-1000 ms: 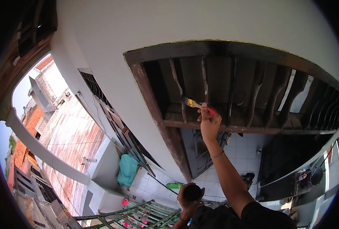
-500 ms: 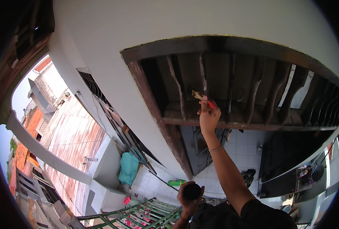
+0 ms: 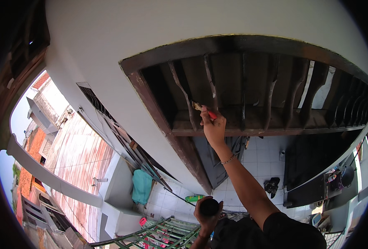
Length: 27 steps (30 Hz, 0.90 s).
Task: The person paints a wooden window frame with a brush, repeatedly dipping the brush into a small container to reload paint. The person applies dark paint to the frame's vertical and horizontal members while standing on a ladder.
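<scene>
The brush (image 3: 198, 106), between two slats half a second earlier, had shifted left beside the far-left slat (image 3: 189, 106), pinched in the right hand's (image 3: 214, 126) fingers; the near left hand (image 3: 207, 222) still gripped a dark cup (image 3: 209, 207).

No legible lettering or numbers, as far as visible.
</scene>
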Each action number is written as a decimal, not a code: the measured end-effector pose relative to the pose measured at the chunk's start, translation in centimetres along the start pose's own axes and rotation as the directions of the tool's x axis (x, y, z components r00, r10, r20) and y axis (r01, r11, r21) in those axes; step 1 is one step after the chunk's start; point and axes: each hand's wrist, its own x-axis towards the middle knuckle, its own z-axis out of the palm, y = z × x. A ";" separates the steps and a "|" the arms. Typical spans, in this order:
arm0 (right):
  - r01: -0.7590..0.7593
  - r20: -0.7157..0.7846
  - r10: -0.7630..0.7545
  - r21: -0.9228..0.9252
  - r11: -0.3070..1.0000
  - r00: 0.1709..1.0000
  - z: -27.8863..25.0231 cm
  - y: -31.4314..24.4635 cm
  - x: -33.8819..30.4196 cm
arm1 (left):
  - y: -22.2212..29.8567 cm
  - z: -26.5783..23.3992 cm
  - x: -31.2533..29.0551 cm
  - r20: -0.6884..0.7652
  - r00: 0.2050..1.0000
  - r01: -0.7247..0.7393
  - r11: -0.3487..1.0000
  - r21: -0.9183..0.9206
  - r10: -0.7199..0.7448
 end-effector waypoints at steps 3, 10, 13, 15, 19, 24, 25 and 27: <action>-0.011 -0.061 0.025 0.220 0.975 0.998 -1.5 -0.3 -1.3 | 0.2 0.2 0.4 0.000 0.997 -0.078 0.997 0.026 0.078; -0.097 -0.040 0.137 0.515 0.852 0.990 -3.6 -1.7 -2.3 | 0.4 0.0 0.2 0.015 0.997 -0.075 0.996 0.037 0.075; -0.081 -0.055 0.121 0.468 0.880 0.991 -3.1 -2.2 -2.1 | 0.5 0.1 0.1 0.012 0.997 -0.082 0.995 0.050 0.082; -0.085 -0.064 0.130 0.469 0.879 0.989 -2.7 -1.6 -1.6 | 0.4 0.2 0.0 0.004 1.000 -0.027 0.999 0.024 0.026; -0.038 -0.124 0.099 0.422 0.906 0.987 -1.4 -0.3 -0.4 | 0.6 0.3 -0.1 0.008 1.000 -0.007 1.000 0.019 0.007; 0.024 -0.127 0.019 0.328 0.944 0.992 0.2 0.0 0.5 | 0.6 0.1 0.1 0.002 0.997 -0.077 0.995 0.057 0.077; 0.018 -0.115 0.019 0.320 0.947 0.993 0.4 0.1 0.7 | 0.7 0.0 0.1 0.005 0.994 -0.108 0.992 0.070 0.108; 0.008 -0.091 0.021 0.304 0.953 0.996 0.8 0.4 1.1 | 0.9 -0.2 0.0 -0.001 0.999 -0.041 0.998 0.043 0.041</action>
